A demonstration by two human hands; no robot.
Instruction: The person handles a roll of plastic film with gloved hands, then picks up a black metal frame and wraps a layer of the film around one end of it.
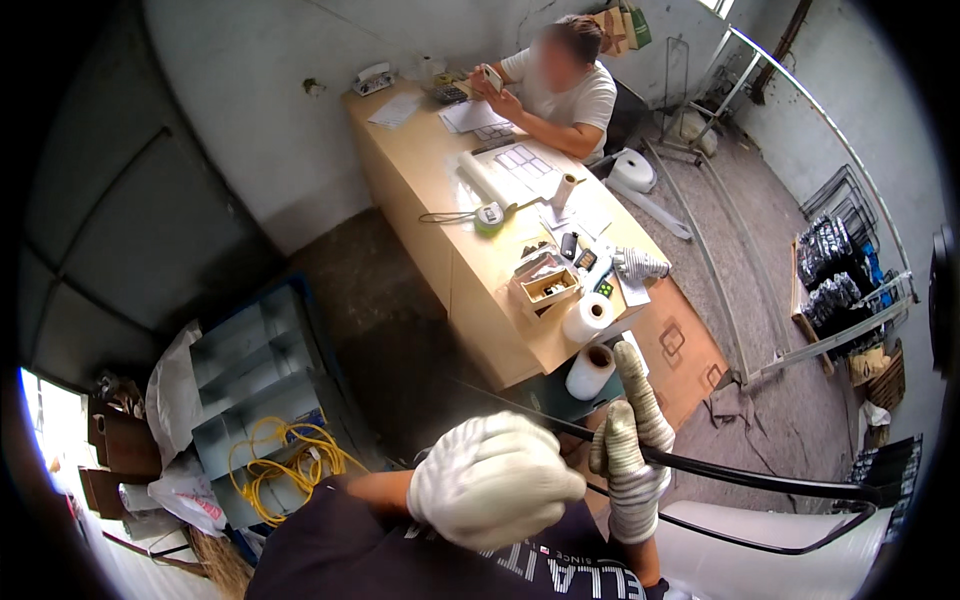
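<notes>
A thin black bent metal rod (760, 474) crosses in front of me, with its looped end out to the right. My right hand (636, 475), in a striped whitish knit glove, grips the rod between thumb and fingers, with one finger pointing up. Close to my chest, my left hand (495, 480) is in a white knit glove, its fingers curled closed and slightly smeared by motion. The back of that glove hides whatever the fingers hold. Part of the rod runs leftward past the left hand's upper edge.
Ahead stands a wooden desk (410, 160) bearing papers, a tape measure (489, 218), a small box (549, 288) and film rolls (588, 317). A person (570, 95) sits behind it, holding a phone. Yellow cord (285, 465) lies on metal trays at left; a metal frame (800, 352) stands right.
</notes>
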